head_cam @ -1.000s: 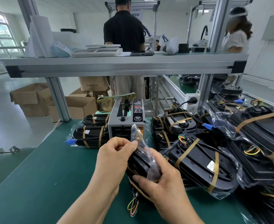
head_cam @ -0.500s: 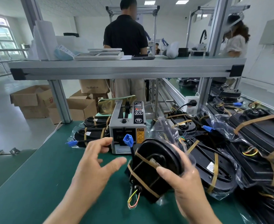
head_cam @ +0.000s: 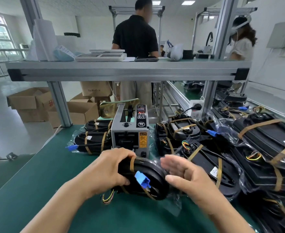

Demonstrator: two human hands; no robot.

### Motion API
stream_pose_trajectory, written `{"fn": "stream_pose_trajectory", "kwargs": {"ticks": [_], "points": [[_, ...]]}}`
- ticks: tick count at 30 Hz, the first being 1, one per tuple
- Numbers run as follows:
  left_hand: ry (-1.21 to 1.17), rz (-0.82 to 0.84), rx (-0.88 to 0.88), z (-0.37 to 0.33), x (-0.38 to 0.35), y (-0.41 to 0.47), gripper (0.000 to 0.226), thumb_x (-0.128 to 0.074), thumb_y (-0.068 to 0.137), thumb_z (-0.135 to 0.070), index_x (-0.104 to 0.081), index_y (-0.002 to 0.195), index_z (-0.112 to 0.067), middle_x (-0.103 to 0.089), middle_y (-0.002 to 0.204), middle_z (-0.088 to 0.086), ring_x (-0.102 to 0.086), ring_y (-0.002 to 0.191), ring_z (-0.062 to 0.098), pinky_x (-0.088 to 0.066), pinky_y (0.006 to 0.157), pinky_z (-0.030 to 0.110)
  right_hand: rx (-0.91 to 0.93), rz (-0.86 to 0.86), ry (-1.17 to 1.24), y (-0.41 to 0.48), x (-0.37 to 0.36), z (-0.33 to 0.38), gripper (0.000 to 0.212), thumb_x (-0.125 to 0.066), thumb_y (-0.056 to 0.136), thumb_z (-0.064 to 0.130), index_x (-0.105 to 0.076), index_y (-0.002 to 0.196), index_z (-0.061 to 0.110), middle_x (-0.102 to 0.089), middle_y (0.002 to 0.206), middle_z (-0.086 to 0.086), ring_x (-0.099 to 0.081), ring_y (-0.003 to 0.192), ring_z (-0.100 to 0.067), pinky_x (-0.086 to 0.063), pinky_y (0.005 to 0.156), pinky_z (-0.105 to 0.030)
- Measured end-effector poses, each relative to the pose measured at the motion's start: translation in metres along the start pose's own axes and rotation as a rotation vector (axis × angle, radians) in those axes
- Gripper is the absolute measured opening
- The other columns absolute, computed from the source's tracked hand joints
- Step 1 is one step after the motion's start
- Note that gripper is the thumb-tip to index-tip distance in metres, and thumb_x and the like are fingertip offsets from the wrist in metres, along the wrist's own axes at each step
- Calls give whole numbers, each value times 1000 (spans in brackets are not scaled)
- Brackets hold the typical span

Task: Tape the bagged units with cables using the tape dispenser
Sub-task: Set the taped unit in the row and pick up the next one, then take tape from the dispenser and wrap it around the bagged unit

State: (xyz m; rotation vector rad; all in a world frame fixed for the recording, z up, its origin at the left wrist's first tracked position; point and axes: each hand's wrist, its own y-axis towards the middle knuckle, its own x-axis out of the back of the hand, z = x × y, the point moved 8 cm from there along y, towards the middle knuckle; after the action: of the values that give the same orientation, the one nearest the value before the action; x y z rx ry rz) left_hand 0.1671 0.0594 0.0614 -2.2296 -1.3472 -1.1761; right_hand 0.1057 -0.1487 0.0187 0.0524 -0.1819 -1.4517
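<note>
Left hand curls round the end of the unit, steadying that rounded, brown-banded black shell on the green mat just before the dispenser, probably within reach of tape, while the right hand hovers alongside, fingers straight, gripping nothing.

unit black | tape bands tan | connector blue | mat green

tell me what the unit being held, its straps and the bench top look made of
The unit: black moulded plastic by the look, smooth with a dull sheen along its rim. Its straps: thin brownish tape, glossy and slightly see-through. The bench top: green mat, matte, probably rubber or vinyl; cannot tell which.
</note>
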Motion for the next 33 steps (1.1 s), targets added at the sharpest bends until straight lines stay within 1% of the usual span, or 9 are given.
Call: {"fn": "stream_pose_trajectory", "kwargs": {"ticks": [5,9,11,14,16,20,27,30,33], "points": [[210,6,-109,-14,-14,10,52,-81,60,-20,-63,105,-35,-58,92,-19,-51,92,1,-43,88,25,-129,124,34,11,-18,-16,67,-81,66,41,-63,129,30,-67,128,19,-58,124,1,-49,97,-17],[393,21,-76,-3,-21,13,77,-79,66,-33,-47,135,-44,-41,128,-29,-24,127,-12,-9,119,31,-110,110,53,8,-20,-22,42,-74,77,38,-72,119,35,-71,125,10,-63,120,-4,-49,91,-12],[347,53,51,13,-10,14,90,-80,67,-31,-36,144,-47,-26,137,-33,-16,134,-10,-7,121,31,-119,42,34,7,-16,-30,41,-72,79,42,-71,120,35,-70,125,13,-62,121,-3,-49,98,-18],[-106,7,239,36,17,12,69,-73,74,-1,-57,128,-42,-49,134,-26,-57,110,7,-45,95,25,-128,-42,-7,3,-13,-38,29,-69,85,40,-68,113,45,-68,120,28,-60,117,9,-45,99,-17],[-331,-229,348,52,36,13,52,-60,81,12,-70,107,-31,-68,114,-11,-65,101,13,-48,85,23,-103,-55,-56,-1,-16,-37,26,-67,89,39,-64,113,47,-65,113,39,-57,112,17,-45,89,-7],[-741,-447,707,82,21,27,6,-68,88,-10,-73,88,-14,-69,73,-2,-58,66,9,-46,64,24,-83,-77,-68,-7,-21,-39,33,-63,98,16,-59,118,42,-62,106,46,-55,106,24,-41,80,3],[-1082,-410,878,79,-22,53,21,-60,97,-11,-65,78,-4,-60,51,-1,-49,60,10,-45,58,20,-62,-93,-47,-9,-22,-30,31,-59,98,11,-63,113,37,-68,105,37,-60,104,18,-43,79,1],[-1188,-409,919,77,-26,59,20,-59,99,-10,-60,81,-1,-55,64,2,-48,52,9,-45,37,15,-48,-119,-37,-12,-23,-27,33,-59,98,8,-63,111,38,-68,100,39,-60,99,21,-43,75,2],[-1208,-439,924,83,-27,67,23,-57,99,-7,-56,77,-1,-51,62,3,-46,41,8,-46,41,17,-41,-132,-21,-14,-22,-28,32,-59,97,6,-64,109,35,-72,99,32,-63,97,17,-45,74,0]]}}
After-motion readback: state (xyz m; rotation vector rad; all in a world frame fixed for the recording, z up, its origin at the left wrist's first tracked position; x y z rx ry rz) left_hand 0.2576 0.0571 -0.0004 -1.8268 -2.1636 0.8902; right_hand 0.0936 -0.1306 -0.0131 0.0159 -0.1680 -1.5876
